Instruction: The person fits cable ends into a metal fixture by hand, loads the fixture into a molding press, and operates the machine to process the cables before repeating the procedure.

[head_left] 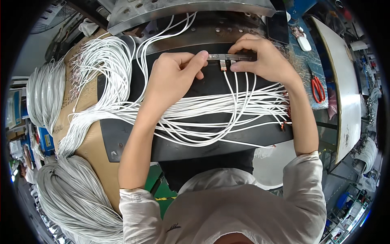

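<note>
A narrow dark metal bar with slots lies across the far part of the black work surface. My left hand pinches its left end between thumb and curled fingers. Round the right part of the bar my right hand is closed, thumb on the near side and fingers on the far side. A small metal plug on a white cable sits against the bar's near edge. More white cables run down from beneath my right thumb, their ends partly hidden by it.
A bundle of white cables crosses the surface in front of my hands. Coiled cables hang at the left, beside looser cables on cardboard. A metal machine plate overhangs the far side. Red-handled scissors lie at the right.
</note>
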Demonstrator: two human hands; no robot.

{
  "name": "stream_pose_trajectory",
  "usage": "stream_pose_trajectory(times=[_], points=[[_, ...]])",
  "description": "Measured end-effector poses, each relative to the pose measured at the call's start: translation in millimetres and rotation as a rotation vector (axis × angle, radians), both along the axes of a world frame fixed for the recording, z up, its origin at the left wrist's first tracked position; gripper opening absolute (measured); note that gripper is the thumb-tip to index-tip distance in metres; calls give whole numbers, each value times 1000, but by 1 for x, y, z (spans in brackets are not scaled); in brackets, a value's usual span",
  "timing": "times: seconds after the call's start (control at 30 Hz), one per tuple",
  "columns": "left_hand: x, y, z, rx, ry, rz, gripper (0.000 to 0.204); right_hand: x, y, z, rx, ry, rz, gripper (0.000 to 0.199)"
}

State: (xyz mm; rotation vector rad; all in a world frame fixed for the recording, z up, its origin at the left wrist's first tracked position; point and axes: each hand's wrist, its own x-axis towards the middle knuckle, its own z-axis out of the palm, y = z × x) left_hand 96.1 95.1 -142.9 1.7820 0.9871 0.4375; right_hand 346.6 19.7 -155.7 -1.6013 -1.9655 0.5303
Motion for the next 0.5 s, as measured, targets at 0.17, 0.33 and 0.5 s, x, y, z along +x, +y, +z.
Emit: stream_pose_trajectory(times=[0.17,0.33,0.5], points=[[-9,-3,-3,281,-64,143,24,15,-30,17,67,-240,-136,33],[1,23,-19,994,-26,28,19,20,7,16,374,-268,-115,29],[58,53,-21,1290,318,126,31,40,117,-5,345,-336,-283,26]])
